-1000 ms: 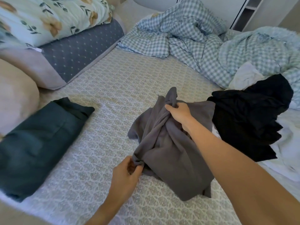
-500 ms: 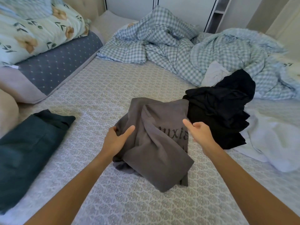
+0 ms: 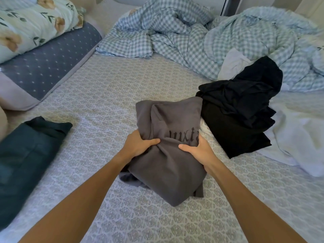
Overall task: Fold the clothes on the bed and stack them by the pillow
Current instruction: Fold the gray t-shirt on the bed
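Change: both hands, apart a moment ago, now clamp the grey shirt (image 3: 173,155)
Left hand (image 3: 138,146): gripping cloth, 9 o'clock side
Right hand (image 3: 198,151): gripping cloth, 3 o'clock side

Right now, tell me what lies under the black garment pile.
A strip of white fabric shows at the black garment pile's left edge, and a white garment spreads to its right. Anything directly beneath is covered.

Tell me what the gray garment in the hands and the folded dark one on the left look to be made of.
Gray garment: soft matte knit, probably cotton jersey; it bunches in limp folds and carries dark printed lettering. Folded dark garment: heavier-looking teal-blue fabric, perhaps a thick cotton; it lies flat with few creases, though motion blur hides the weave.
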